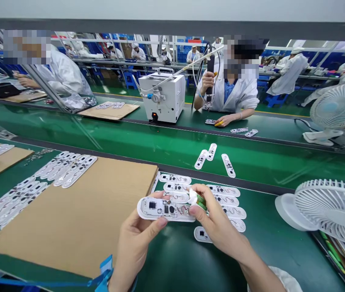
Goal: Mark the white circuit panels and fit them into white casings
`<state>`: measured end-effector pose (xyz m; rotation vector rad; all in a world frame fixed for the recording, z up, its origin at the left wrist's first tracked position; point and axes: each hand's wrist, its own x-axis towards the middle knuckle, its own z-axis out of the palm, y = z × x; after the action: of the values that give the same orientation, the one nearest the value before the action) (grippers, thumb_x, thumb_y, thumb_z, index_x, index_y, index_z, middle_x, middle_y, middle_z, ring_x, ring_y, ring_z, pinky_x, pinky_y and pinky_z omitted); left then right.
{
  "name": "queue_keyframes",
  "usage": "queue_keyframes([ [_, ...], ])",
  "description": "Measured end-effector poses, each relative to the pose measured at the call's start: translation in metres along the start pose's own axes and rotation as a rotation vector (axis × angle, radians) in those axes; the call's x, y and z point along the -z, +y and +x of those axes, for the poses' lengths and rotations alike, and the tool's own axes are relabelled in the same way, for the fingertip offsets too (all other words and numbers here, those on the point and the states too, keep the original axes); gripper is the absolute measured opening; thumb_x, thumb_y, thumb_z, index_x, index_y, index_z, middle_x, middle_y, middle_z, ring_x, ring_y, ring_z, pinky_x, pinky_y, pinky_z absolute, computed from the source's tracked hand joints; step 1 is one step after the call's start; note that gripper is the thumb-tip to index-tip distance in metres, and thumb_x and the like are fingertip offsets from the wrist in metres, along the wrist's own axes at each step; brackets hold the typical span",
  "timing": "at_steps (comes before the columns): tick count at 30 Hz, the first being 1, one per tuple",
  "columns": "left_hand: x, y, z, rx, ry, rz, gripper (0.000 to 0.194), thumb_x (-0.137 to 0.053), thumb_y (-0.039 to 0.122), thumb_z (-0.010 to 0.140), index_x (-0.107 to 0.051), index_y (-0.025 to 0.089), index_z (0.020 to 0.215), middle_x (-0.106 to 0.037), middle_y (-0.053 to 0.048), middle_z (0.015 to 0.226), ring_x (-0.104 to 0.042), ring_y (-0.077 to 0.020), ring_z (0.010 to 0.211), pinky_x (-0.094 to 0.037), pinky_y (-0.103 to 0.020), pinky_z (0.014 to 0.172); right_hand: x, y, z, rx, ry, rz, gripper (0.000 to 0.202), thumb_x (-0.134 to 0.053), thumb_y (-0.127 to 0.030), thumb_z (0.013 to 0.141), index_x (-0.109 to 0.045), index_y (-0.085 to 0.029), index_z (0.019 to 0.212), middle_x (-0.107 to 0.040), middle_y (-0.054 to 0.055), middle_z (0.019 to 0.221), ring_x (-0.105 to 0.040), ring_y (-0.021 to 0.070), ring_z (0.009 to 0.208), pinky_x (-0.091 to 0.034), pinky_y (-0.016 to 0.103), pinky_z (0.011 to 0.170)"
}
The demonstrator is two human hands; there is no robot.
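My left hand point(140, 233) grips one end of a white oblong casing point(166, 209) with electronic parts inside: a black square chip, round black parts and thin red wires. Its thumb presses on the near rim. Over the casing's right end, my right hand point(213, 219) pinches a small green-and-white item point(200, 199) with a crumpled white top; I cannot make out its kind. Behind and under my right hand lie several similar casings point(225, 190) in two columns. One more casing point(202, 234) sits nearer to me, partly covered by my right hand.
At left, a cardboard sheet point(99, 219) lies beside rows of casings point(17, 202). Beyond a dark ledge, loose casings point(228, 165) rest on a green strip. A white fan point(333, 211) stands right. Opposite, a co-worker point(236, 89) holds an upright tool near a white machine point(163, 97).
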<state>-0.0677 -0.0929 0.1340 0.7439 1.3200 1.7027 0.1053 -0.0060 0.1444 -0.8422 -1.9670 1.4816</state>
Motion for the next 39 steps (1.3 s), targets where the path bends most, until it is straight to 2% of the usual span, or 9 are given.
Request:
queue_keyframes([
  [4, -0.001, 0.001, -0.005, -0.051, 0.006, 0.048, 0.037, -0.084, 0.029, 0.066, -0.074, 0.023, 0.101, -0.075, -0.006, 0.104, -0.069, -0.0268, 0.099, -0.060, -0.029, 0.081, 0.000, -0.001, 0.003, 0.173, -0.006, -0.112, 0.028, -0.053, -0.043, 0.095, -0.059, -0.031, 0.119, -0.055, 0.005, 0.113, -0.050, 0.0235, 0.111, -0.043, 0.037, 0.094],
  [11, -0.011, 0.008, -0.008, -0.102, 0.009, 0.110, 0.032, -0.083, 0.032, 0.066, -0.075, 0.025, 0.096, -0.072, -0.005, 0.104, -0.066, -0.0268, 0.103, -0.058, -0.030, 0.082, -0.003, 0.008, 0.006, 0.189, 0.028, -0.061, 0.033, -0.062, -0.051, 0.087, -0.067, -0.035, 0.115, -0.057, 0.003, 0.104, -0.054, 0.0228, 0.100, -0.043, 0.039, 0.093],
  [20, -0.016, 0.011, -0.009, -0.146, 0.020, 0.104, 0.029, -0.083, 0.033, 0.067, -0.075, 0.025, 0.095, -0.071, -0.003, 0.100, -0.065, -0.0235, 0.098, -0.056, -0.026, 0.081, -0.003, 0.004, 0.002, 0.313, 0.069, -0.316, 0.034, -0.059, -0.045, 0.091, -0.064, -0.033, 0.122, -0.064, 0.005, 0.106, -0.055, 0.0241, 0.101, -0.045, 0.041, 0.088],
  [25, -0.021, 0.012, -0.006, -0.111, 0.077, 0.125, 0.035, -0.081, 0.035, 0.069, -0.072, 0.026, 0.102, -0.070, -0.002, 0.097, -0.065, -0.0193, 0.089, -0.056, -0.024, 0.076, -0.017, 0.000, -0.003, 0.383, 0.077, -0.414, 0.044, -0.059, -0.033, 0.093, -0.051, -0.022, 0.135, -0.068, 0.009, 0.112, -0.059, 0.0266, 0.103, -0.041, 0.047, 0.101],
  [28, -0.026, 0.013, 0.000, -0.161, 0.079, 0.341, 0.034, -0.080, 0.036, 0.067, -0.072, 0.025, 0.099, -0.066, -0.003, 0.096, -0.060, -0.0168, 0.076, -0.055, -0.023, 0.063, -0.026, 0.001, -0.001, 0.138, 0.073, -0.191, 0.021, -0.054, -0.028, 0.092, -0.068, -0.017, 0.103, -0.070, 0.008, 0.090, -0.064, 0.0258, 0.087, -0.050, 0.041, 0.083],
  [30, -0.029, 0.014, 0.003, -0.130, 0.024, 0.446, 0.035, -0.078, 0.038, 0.068, -0.072, 0.025, 0.099, -0.063, -0.004, 0.095, -0.057, -0.0153, 0.066, -0.050, -0.021, 0.047, -0.030, 0.000, 0.002, -0.073, -0.052, 0.155, 0.024, -0.056, -0.037, 0.090, -0.067, -0.016, 0.086, -0.068, 0.006, 0.074, -0.065, 0.0231, 0.073, -0.050, 0.034, 0.067],
  [32, -0.031, 0.014, 0.005, -0.012, -0.051, 0.436, 0.044, -0.075, 0.041, 0.070, -0.067, 0.026, 0.111, -0.062, -0.004, 0.089, -0.053, -0.0119, 0.049, -0.042, -0.022, 0.032, -0.032, -0.001, 0.004, -0.200, -0.196, 0.501, 0.033, -0.060, -0.047, 0.086, -0.067, -0.015, 0.087, -0.067, 0.004, 0.068, -0.066, 0.0205, 0.068, -0.049, 0.030, 0.064],
  [36, -0.029, 0.015, 0.004, 0.155, -0.092, 0.345, 0.066, -0.073, 0.045, 0.072, -0.053, 0.028, 0.132, -0.063, -0.004, 0.093, -0.044, -0.0063, 0.031, -0.036, -0.022, 0.023, -0.034, -0.003, 0.005, -0.236, -0.280, 0.750, 0.041, -0.069, -0.051, 0.080, -0.070, -0.012, 0.091, -0.068, 0.004, 0.064, -0.066, 0.0180, 0.065, -0.048, 0.027, 0.067],
  [39, -0.028, 0.017, 0.001, 0.163, -0.109, 0.315, 0.063, -0.074, 0.043, 0.072, -0.054, 0.028, 0.130, -0.065, -0.007, 0.103, -0.046, -0.0052, 0.033, -0.036, -0.019, 0.024, -0.034, -0.003, 0.006, -0.230, -0.287, 0.766, 0.042, -0.069, -0.052, 0.080, -0.072, -0.011, 0.091, -0.067, 0.004, 0.062, -0.066, 0.0187, 0.065, -0.048, 0.029, 0.068],
])
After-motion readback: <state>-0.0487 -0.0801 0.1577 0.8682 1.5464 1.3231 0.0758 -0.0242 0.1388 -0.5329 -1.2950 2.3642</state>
